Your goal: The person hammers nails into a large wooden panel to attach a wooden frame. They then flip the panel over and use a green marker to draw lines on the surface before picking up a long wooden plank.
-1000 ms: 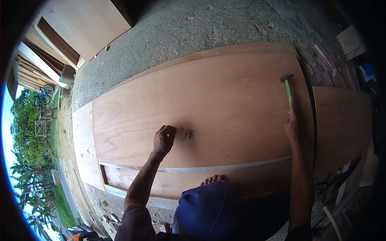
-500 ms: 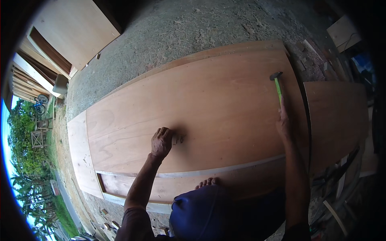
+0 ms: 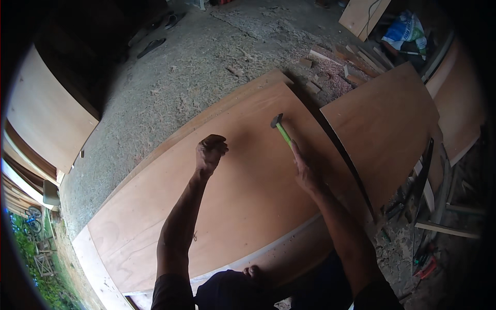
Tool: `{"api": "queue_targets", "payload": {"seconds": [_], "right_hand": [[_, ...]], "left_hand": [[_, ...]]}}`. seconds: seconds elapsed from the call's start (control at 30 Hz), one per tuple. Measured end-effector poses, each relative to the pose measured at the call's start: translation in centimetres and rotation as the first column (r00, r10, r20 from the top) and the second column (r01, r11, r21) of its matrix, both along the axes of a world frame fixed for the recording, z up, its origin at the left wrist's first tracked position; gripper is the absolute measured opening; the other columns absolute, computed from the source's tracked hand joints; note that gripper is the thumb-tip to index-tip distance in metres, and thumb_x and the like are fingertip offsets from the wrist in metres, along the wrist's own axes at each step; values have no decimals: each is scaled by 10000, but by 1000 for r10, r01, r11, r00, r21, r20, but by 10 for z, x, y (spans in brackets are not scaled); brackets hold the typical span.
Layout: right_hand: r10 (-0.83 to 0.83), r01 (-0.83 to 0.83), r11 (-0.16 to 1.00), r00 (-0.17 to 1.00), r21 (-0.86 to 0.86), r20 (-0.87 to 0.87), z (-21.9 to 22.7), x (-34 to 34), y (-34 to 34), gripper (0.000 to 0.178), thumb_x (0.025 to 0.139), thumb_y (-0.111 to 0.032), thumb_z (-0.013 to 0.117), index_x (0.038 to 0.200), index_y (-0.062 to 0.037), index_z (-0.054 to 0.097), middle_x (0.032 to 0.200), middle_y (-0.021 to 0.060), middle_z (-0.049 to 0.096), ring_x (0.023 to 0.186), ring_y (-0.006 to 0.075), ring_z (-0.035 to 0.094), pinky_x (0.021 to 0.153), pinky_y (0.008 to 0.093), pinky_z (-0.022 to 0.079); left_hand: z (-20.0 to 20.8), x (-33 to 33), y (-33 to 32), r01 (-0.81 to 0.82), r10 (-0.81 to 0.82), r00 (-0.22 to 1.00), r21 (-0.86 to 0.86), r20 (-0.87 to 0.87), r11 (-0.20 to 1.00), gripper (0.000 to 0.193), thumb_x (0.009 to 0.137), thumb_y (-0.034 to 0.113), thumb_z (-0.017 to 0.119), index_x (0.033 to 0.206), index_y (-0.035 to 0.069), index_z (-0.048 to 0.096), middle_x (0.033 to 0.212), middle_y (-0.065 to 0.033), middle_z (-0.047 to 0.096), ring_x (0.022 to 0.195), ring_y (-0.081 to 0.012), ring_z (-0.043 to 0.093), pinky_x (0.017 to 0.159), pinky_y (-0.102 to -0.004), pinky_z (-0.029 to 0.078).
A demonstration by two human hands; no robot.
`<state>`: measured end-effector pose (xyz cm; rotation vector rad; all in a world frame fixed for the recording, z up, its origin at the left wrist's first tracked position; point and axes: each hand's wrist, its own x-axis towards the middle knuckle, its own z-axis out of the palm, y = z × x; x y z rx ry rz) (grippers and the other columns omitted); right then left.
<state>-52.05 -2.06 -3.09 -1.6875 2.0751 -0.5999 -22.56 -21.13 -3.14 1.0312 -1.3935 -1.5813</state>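
While the fingers of my right hand (image 3: 308,174) wrap the green handle of a hammer (image 3: 282,130) just right of upper centre, I see my left hand (image 3: 210,151) curled into a fist, left of centre above the plywood panel (image 3: 248,191); whether it pinches anything, I cannot tell

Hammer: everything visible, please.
The hammer has a dark, metallic-looking head and a bright green handle of unclear material. The right hand grips it, hiding the handle's lower end, with a finger along the shaft. It slants head-forward and leftward over the large wooden sheet, near its right end. Whether it touches the sheet, I can't tell.
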Motion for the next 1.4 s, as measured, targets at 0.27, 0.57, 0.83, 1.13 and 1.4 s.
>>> {"api": "queue_targets", "payload": {"seconds": [0.27,0.57,0.83,1.13,1.4], "right_hand": [[13,-18,999,985,-30,-171,-15,9,-3,737,975,-157,592,1591,-230,194,739,110,599,625,248,621,546,385,484],[-51,49,992,998,113,22,9,9,-7,687,985,-84,559,1577,-224,240,811,168,625,726,317,648,645,424,512],[-91,101,993,985,-60,145,31,17,-68,695,968,-95,567,1572,-189,237,735,190,629,668,356,654,639,464,511],[-34,31,989,999,-146,-20,44,13,-134,690,960,-122,557,1569,-186,240,783,224,655,730,400,671,665,512,523],[-59,52,996,994,-72,-91,45,11,-147,610,975,-120,555,1540,-177,333,803,236,663,740,404,668,685,497,531]], "left_hand": [[-68,-115,-123,-24,59,976,-164,208,986,121,879,148,693,961,62,717,852,-52,698,779,-149,655,713,-282,516],[-54,-169,-116,-194,375,858,-453,352,870,141,891,205,638,993,139,710,939,-98,720,909,-281,684,803,-390,529],[-33,-179,-108,-79,528,576,-600,624,796,217,894,356,614,1018,244,752,1089,-39,723,1087,-298,630,973,-447,452],[-58,-179,-123,-70,463,550,-514,695,855,281,914,412,565,1052,267,763,1102,-31,734,1119,-248,634,1016,-404,374],[-46,-181,-116,-31,395,559,-458,729,889,287,921,414,568,1068,258,758,1088,-30,741,1077,-226,664,1025,-391,364]]}}
